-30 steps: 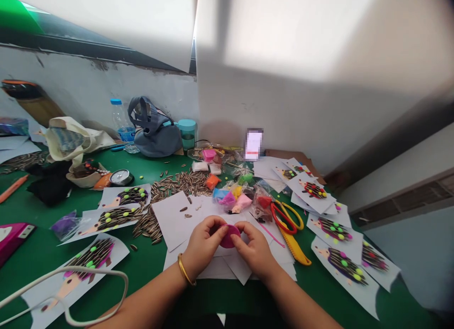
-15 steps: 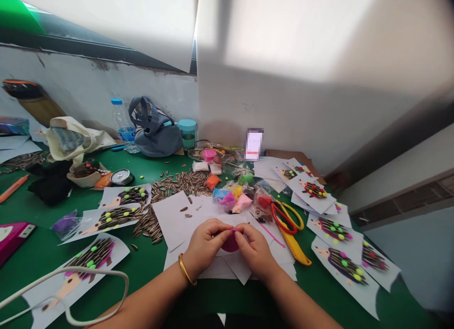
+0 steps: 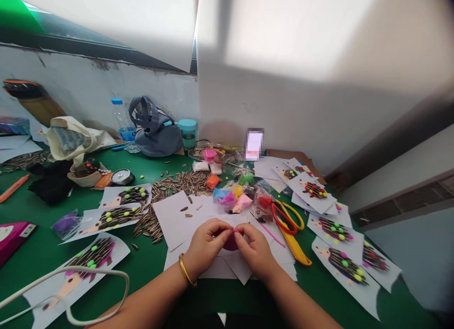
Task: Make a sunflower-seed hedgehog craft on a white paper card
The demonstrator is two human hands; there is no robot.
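Observation:
My left hand point(image 3: 208, 244) and my right hand point(image 3: 254, 247) meet at the front middle, thumbs and forefingers pinched together. Between the fingertips is a small piece of magenta modelling clay point(image 3: 234, 231), mostly covered. A dark magenta rounded shape point(image 3: 231, 244) shows just below the fingers, partly hidden by them. Under both hands lie white paper sheets point(image 3: 177, 225). A thin pink clay strip point(image 3: 273, 236) lies on the paper right of my right hand. Bagged coloured clay point(image 3: 242, 203) sits beyond the hands, beside scattered sunflower seeds point(image 3: 184, 183).
Red-handled scissors point(image 3: 283, 219) and a yellow cutter point(image 3: 295, 248) lie to the right. Hedgehog pictures point(image 3: 335, 229) are spread there, with more hedgehog pictures point(image 3: 118, 219) at left. A white cable point(image 3: 126, 291) crosses near my left forearm. A phone point(image 3: 254, 144) leans against the wall.
Both hands stay in nearly the same place, still pinching the clay. Only the fingers shift slightly.

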